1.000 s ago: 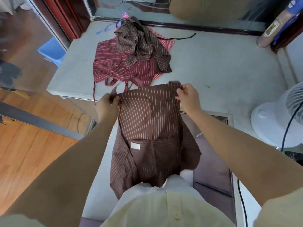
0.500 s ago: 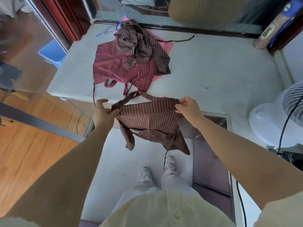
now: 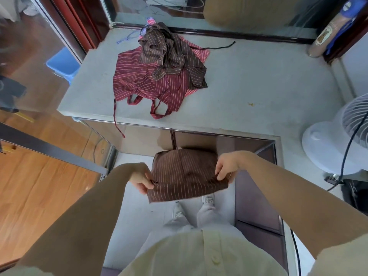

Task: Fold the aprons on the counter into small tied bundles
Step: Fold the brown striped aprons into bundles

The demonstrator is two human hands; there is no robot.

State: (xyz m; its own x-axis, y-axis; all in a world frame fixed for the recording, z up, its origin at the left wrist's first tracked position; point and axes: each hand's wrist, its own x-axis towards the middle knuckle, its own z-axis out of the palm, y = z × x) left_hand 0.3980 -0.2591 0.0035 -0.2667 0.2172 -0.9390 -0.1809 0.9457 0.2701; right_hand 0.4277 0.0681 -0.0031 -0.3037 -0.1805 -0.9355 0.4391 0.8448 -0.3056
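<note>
Head view shows you holding one brown striped apron (image 3: 185,176) in the air in front of your body, lower than the edge of the counter (image 3: 258,86) and not touching it. The apron is folded to a flat rectangle, and its long axis runs from left to right, between your hands. Your left hand (image 3: 140,179) pinches the left edge near the close corner. Your right hand (image 3: 227,168) pinches the right edge, with fingers curled on the cloth. So each hand has one end and neither is nearer. I think the next fold must bring one end over to the other, or lay the apron forward on the counter, which lies ahead of both hands. The pile (image 3: 159,76) of other aprons lies on the far left part of the counter, well apart from your hands.

Half a second ago the apron was higher, near the counter edge, its lower part hanging loose and a strap reaching toward the pile. Now it is closer to you and nothing hangs loose.
</note>
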